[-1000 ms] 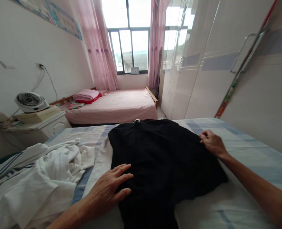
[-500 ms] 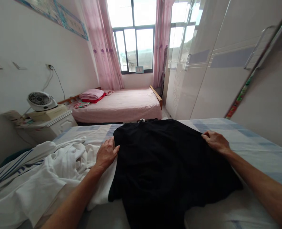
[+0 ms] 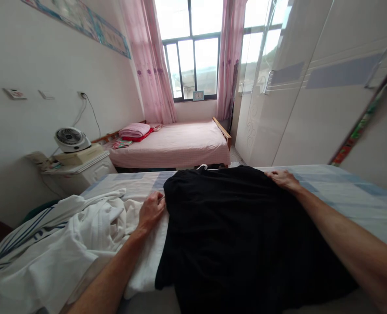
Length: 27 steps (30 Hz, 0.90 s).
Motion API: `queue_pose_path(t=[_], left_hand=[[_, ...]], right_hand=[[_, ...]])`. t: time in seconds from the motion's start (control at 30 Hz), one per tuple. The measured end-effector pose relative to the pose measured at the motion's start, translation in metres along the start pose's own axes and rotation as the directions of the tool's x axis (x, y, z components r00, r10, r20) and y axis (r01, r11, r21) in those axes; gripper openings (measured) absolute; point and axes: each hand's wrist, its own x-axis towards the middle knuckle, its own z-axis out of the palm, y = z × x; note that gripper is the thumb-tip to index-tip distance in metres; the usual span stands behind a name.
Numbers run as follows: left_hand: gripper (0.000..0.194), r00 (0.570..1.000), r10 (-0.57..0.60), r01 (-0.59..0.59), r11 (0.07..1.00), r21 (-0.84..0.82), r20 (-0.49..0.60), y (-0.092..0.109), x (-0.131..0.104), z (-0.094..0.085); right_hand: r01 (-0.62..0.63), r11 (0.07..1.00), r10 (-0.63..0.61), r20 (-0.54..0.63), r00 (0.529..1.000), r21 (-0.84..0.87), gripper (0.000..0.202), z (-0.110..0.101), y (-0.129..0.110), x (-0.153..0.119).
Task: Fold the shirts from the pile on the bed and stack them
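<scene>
A wide black garment [image 3: 232, 226] lies spread over the near bed, its lower part running out of view. Its exact kind is hard to tell. At its upper left edge my left hand [image 3: 152, 209] is closed, fingers curled and pinching the cloth. My right hand [image 3: 283, 179] grips the garment's upper right edge between thumb and fingers. A small white loop [image 3: 202, 167] shows at the garment's far edge. Left of my left hand lies a crumpled heap of white clothes [image 3: 92, 231], one piece with dark blue stripes.
The near bed has a blue and white checked sheet [image 3: 337, 187]. Beyond it stands a bed with a pink cover [image 3: 187, 141]. A white fan [image 3: 71, 138] sits on a box on a cabinet at left. Tall white wardrobe doors [image 3: 288, 113] line the right.
My right hand has moved left and slightly up along the garment's edge. My left fingers have curled in from a more spread pose. The view has swung slightly left.
</scene>
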Motion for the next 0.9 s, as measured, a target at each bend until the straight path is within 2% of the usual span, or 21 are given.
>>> queue_pose_path(t=[0.07,0.1,0.17,0.23,0.27,0.3,0.37,0.43,0.5,0.53,0.57,0.6,0.67,0.7,0.73,0.77,0.8,0.9], left_hand=[[0.026,0.993,-0.074,0.062,0.990,-0.130,-0.096,0.001,0.002,-0.013],[0.028,0.979,-0.129,0.107,0.984,-0.143,-0.157,-0.001,0.003,-0.019],[0.031,0.953,-0.228,0.230,0.973,-0.012,-0.200,-0.007,0.004,-0.029],[0.031,0.952,-0.283,0.302,0.932,0.202,-0.119,-0.014,0.004,-0.031],[0.031,0.960,-0.273,0.281,0.913,0.297,-0.071,-0.015,0.003,-0.030],[0.032,0.973,-0.225,0.224,0.905,0.363,-0.039,-0.015,0.002,-0.028],[0.033,0.998,-0.037,0.052,0.914,0.403,-0.044,-0.009,-0.003,-0.025],[0.033,0.982,0.184,-0.155,0.923,0.354,-0.050,0.006,-0.013,-0.029],[0.030,0.935,0.354,-0.351,0.919,0.182,0.014,0.023,-0.031,-0.041],[0.028,0.895,0.438,-0.444,0.893,0.071,0.083,0.031,-0.045,-0.049],[0.028,0.836,0.523,-0.524,0.851,-0.042,0.165,0.037,-0.060,-0.058],[0.030,0.753,0.608,-0.591,0.793,-0.146,0.253,0.041,-0.077,-0.066],[0.052,0.589,0.722,-0.678,0.686,-0.265,0.364,0.043,-0.113,-0.077],[0.067,0.539,0.749,-0.707,0.651,-0.276,0.386,0.042,-0.128,-0.079],[0.077,0.520,0.760,-0.729,0.632,-0.262,0.389,0.039,-0.142,-0.078],[0.081,0.520,0.764,-0.745,0.625,-0.234,0.383,0.036,-0.152,-0.074],[0.075,0.534,0.762,-0.754,0.625,-0.202,0.365,0.034,-0.159,-0.069],[0.031,0.573,0.758,-0.757,0.635,-0.155,0.311,0.032,-0.164,-0.055]], right_hand=[[0.026,1.000,-0.026,0.025,0.999,-0.013,0.029,0.010,-0.014,0.000],[0.021,1.000,-0.021,0.021,1.000,-0.021,0.027,0.013,-0.019,-0.001],[-0.032,0.999,0.031,-0.025,0.999,-0.029,0.027,0.015,-0.024,-0.004],[-0.100,0.995,0.098,-0.068,0.993,-0.028,0.031,0.012,-0.024,-0.010],[-0.099,0.995,0.097,-0.079,0.992,-0.026,0.034,0.008,-0.024,-0.014],[-0.069,0.997,0.067,-0.088,0.994,-0.024,0.037,0.002,-0.022,-0.021],[0.043,0.999,-0.044,-0.110,0.993,-0.018,0.041,-0.013,-0.018,-0.043],[0.172,0.985,-0.172,-0.109,0.979,-0.012,0.037,-0.033,-0.010,-0.076],[0.288,0.957,-0.285,-0.065,0.956,0.037,0.029,-0.055,0.002,-0.119],[0.343,0.935,-0.342,-0.033,0.939,0.084,0.027,-0.066,0.010,-0.143],[0.388,0.911,-0.393,0.005,0.920,0.136,0.027,-0.076,0.020,-0.165],[0.424,0.889,-0.438,0.047,0.898,0.175,0.028,-0.084,0.030,-0.187],[0.465,0.865,-0.492,0.130,0.861,0.190,0.033,-0.093,0.052,-0.222],[0.476,0.861,-0.503,0.167,0.848,0.176,0.036,-0.093,0.063,-0.234],[0.481,0.863,-0.504,0.188,0.843,0.157,0.040,-0.091,0.073,-0.242],[0.480,0.866,-0.500,0.195,0.844,0.140,0.041,-0.087,0.082,-0.246],[0.476,0.870,-0.493,0.182,0.851,0.129,0.039,-0.082,0.088,-0.248],[0.468,0.875,-0.480,0.093,0.872,0.122,0.026,-0.070,0.097,-0.242]])
